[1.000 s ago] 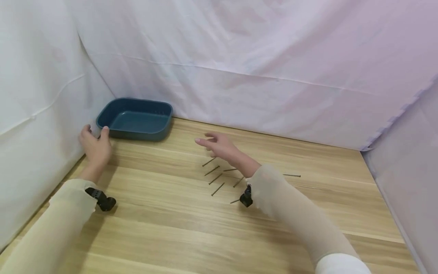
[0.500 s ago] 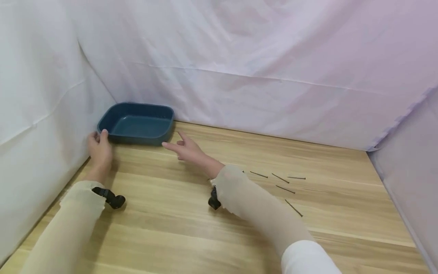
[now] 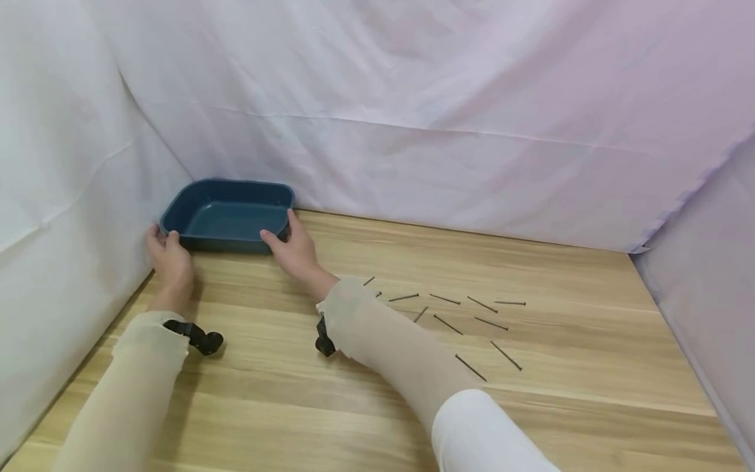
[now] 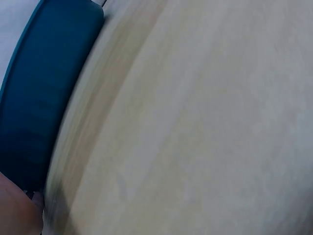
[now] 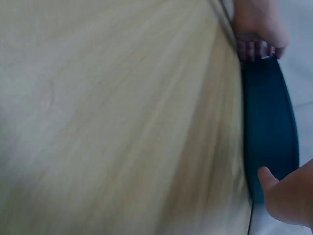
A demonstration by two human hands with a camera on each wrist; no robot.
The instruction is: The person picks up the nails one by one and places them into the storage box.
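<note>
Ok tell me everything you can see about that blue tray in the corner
The blue tray is a shallow rounded rectangle with raised walls, dark teal, plastic by the look, and empty. It sits flat on the wooden table in the far left corner against the white cloth. The left hand grips its near left corner; the right hand grips its near right corner, thumb on the rim.

Head high; wrists near tray (image 3: 227, 223)
</note>
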